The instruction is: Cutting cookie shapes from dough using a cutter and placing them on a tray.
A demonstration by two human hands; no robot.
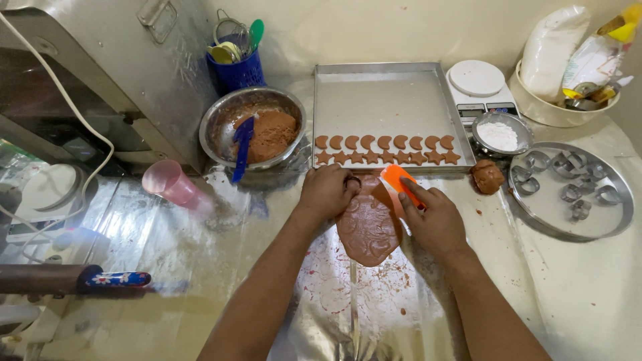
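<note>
1. Plainly, the left hand (328,192) was curled shut at the top edge of the rolled brown dough sheet (368,230), pinching a small piece of dough (352,182); the sheet lay flat on the shiny countertop (200,254), just below the baking tray (374,100).
2. The right hand (435,220) gripped an orange scraper (398,179), its blade tilted against the sheet's upper right edge.
3. That tray held two rows of cut dough shapes (388,150) along its near edge (crescents behind, stars in front).
4. A steel bowl (224,120) to the left held brown dough and a blue spatula (242,144).
5. A small bowl (520,130) on the right held white flour (498,136), with a dough ball (487,176) beside it.
6. A round steel plate (615,220) carried metal cutters (572,184).
7. A blue cup (235,72) behind held utensils.
</note>
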